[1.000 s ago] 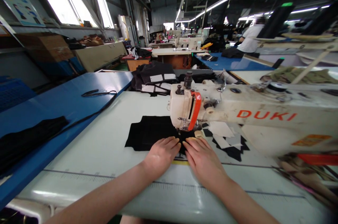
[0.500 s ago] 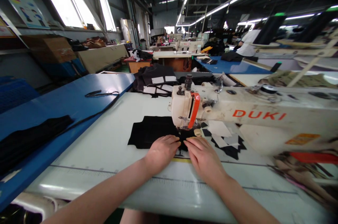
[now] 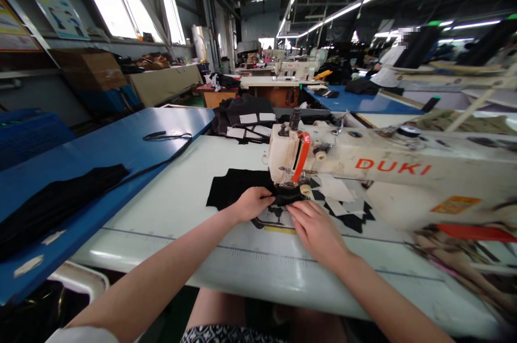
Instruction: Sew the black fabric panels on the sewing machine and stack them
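A black fabric piece point(image 3: 238, 181) lies on the sewing machine's pale table, its right part under the needle area of the white sewing machine point(image 3: 335, 157). My left hand point(image 3: 254, 204) pinches the near edge of the fabric, just left of the needle area. My right hand point(image 3: 311, 219) has its fingers together at the same edge, a little nearer to me on the right. Between the hands the edge looks bunched or folded up. The machine head hides the needle and part of the fabric.
White and black scraps point(image 3: 339, 197) lie beside the needle, under the machine arm. A blue table point(image 3: 161, 122) on the left bears black cloth point(image 3: 68, 197) and a long strap. Dark pieces with white labels point(image 3: 246, 117) are piled behind. A person in white point(image 3: 388, 65) is far right.
The fabric's near edge has moved away from me, baring the metal plate in front of the needle. My left hand has followed it forward and now pinches the edge. The view has shifted slightly.
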A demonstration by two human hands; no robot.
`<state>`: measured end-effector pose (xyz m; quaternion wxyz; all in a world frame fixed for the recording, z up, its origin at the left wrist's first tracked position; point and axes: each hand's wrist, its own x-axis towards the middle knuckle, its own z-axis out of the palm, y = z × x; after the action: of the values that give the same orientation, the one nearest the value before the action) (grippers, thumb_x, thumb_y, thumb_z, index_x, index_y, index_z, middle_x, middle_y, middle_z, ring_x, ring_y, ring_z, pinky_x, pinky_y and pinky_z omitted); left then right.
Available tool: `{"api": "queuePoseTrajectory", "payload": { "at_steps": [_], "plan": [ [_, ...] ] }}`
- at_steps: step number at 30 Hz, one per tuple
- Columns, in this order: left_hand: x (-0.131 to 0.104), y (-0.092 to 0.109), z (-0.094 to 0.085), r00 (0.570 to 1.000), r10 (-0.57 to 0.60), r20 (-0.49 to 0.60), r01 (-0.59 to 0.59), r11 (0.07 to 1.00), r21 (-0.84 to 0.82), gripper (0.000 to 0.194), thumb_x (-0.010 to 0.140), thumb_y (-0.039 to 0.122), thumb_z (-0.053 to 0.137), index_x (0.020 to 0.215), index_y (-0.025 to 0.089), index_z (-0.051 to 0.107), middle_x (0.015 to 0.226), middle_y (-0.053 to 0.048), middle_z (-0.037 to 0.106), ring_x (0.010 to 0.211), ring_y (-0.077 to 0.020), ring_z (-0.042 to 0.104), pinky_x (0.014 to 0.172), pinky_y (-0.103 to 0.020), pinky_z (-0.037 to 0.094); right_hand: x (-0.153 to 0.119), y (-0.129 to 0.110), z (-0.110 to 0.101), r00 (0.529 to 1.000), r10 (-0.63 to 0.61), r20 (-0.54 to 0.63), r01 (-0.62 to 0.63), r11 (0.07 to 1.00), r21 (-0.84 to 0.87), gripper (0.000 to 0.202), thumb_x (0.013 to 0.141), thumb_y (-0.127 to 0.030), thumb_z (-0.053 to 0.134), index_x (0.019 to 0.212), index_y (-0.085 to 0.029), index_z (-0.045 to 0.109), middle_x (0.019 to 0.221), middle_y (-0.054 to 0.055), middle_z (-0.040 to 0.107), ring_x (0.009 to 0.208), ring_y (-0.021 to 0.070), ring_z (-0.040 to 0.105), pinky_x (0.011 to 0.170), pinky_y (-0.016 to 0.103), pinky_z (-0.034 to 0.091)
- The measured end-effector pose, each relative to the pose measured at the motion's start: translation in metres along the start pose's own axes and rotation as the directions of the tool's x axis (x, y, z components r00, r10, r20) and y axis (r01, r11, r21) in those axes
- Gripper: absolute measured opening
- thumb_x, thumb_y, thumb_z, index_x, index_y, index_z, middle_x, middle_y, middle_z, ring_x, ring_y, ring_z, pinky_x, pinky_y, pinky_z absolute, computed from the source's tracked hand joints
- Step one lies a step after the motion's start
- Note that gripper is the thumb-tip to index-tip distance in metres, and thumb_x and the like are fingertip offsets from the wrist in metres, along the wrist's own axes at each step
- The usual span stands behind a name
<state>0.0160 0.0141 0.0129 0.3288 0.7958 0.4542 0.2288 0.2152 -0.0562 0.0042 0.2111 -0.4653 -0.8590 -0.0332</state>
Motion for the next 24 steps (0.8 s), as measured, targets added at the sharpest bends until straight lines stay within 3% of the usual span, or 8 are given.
{"api": "queuePoseTrajectory", "payload": {
  "at_steps": [8,16,24],
  "plan": [
    [-0.0016,0.0001,0.0005,1.000,-0.004,-0.002,0.004,1.000,-0.014,0.025,0.084,0.027,0.048,0.079,0.013,0.069,0.081,-0.003,0.066,0.074,-0.0176,0.061,0.068,-0.024,0.044,0.0037,0.0031,0.0017,0.999,0.029,0.037,-0.027,0.998,-0.064,0.030,0.090,-0.017,0.042,0.116,-0.016,0.058,0.097,0.008,0.058,0.094,0.0220,0.049,0.087,0.038,0.042],
    [-0.0014,0.0002,0.0001,0.999,0.030,0.014,-0.030,1.000,-0.010,0.024,0.084,0.025,0.049,0.081,0.014,0.070,0.083,-0.003,0.067,0.077,-0.0170,0.061,0.073,-0.024,0.045,0.0076,0.0002,0.0002,0.998,0.046,0.038,-0.042,0.994,-0.102,0.023,0.089,-0.019,0.046,0.102,-0.019,0.064,0.088,0.006,0.056,0.090,0.0213,0.048,0.083,0.036,0.041],
    [-0.0026,0.0031,-0.0009,0.999,0.030,0.010,-0.030,0.999,0.012,0.024,0.085,0.026,0.048,0.082,0.015,0.069,0.082,-0.003,0.068,0.077,-0.0170,0.061,0.071,-0.023,0.045,0.0057,0.0019,0.0035,1.000,-0.001,0.009,0.002,0.993,-0.116,0.023,0.089,-0.019,0.046,0.103,-0.017,0.064,0.109,0.008,0.059,0.105,0.0237,0.047,0.095,0.039,0.038]
  ]
}}
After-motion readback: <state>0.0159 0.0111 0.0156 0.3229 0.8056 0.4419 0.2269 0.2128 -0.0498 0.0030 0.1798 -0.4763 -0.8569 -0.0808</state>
